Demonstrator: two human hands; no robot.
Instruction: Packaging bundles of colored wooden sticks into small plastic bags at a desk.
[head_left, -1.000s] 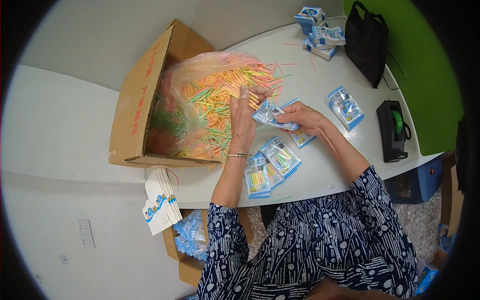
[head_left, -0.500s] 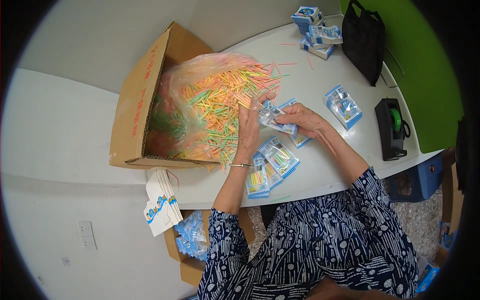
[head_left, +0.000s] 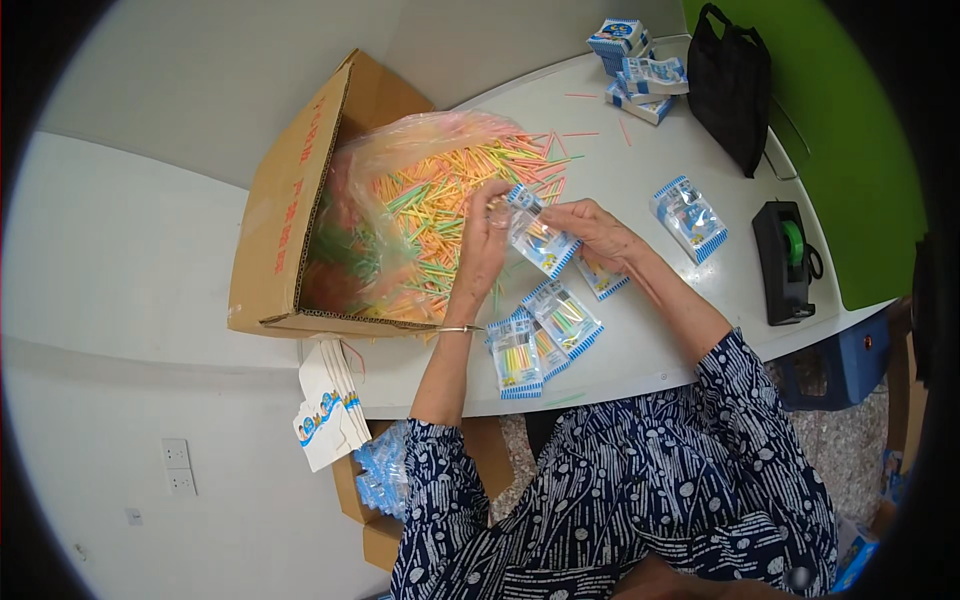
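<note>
My left hand (head_left: 484, 240), with a bracelet at its wrist, is closed with curled fingers over a heap of thin pastel sticks (head_left: 425, 205). A few stick ends show faintly at its fingertips, partly hidden. Between thumb and fingers, my right hand (head_left: 598, 236) pinches a clear packet with blue striped ends (head_left: 543, 238); some coloured sticks show through it. The packet's left edge touches or nearly touches my left fingers. Under my right hand lies another packet (head_left: 603, 276). Nearer me, several packets holding sticks, such as one packet (head_left: 516, 355), overlap on the table.
The heap spills from a plastic-lined cardboard box (head_left: 280, 210) lying on its side. Farther right are stacked small boxes (head_left: 640, 75), a black bag (head_left: 728, 95), a lone packet (head_left: 689, 218) and a tape dispenser (head_left: 780, 262). White folded cartons (head_left: 330, 415) hang over the left table edge.
My left hand has turned and its fingers have curled, so the bundle of sticks shows less. The packet in my right hand now stands more lengthwise beside the left fingers.
</note>
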